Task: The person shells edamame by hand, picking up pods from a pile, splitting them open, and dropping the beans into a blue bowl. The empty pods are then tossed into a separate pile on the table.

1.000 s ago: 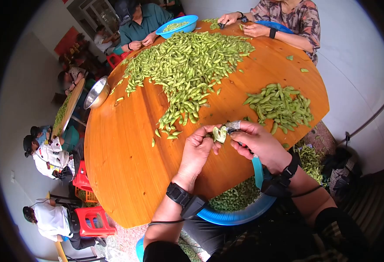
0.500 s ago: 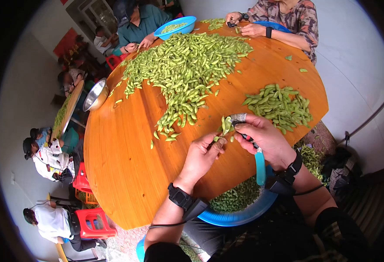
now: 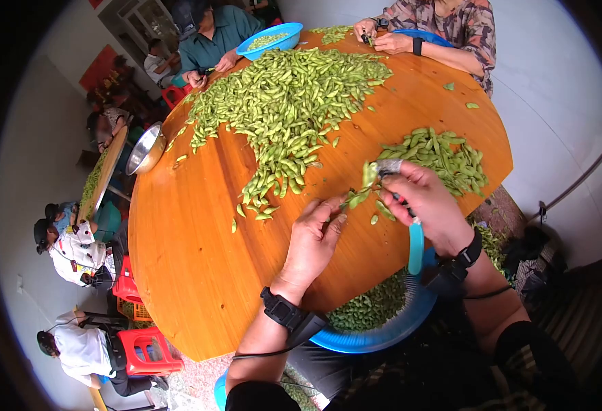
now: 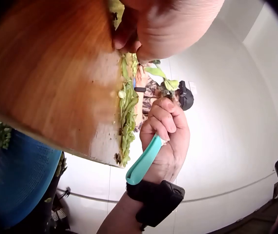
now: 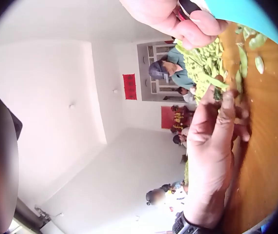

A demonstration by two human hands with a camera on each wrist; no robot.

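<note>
Apparently shelling near table [image 3: 198, 274] edge; pinching pod [image 3: 359, 198] in left hand [image 3: 311, 236], gripping tool [image 3: 416, 246] in right hand [image 3: 431, 209]; next, probably emptying pod.

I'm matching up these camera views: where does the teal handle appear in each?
Head: teal handle, right of centre, gripped by the right hand.
Left wrist: teal handle, below centre.
Right wrist: teal handle, top right, partly cut off.
Shared landmark: the wooden table.
</note>
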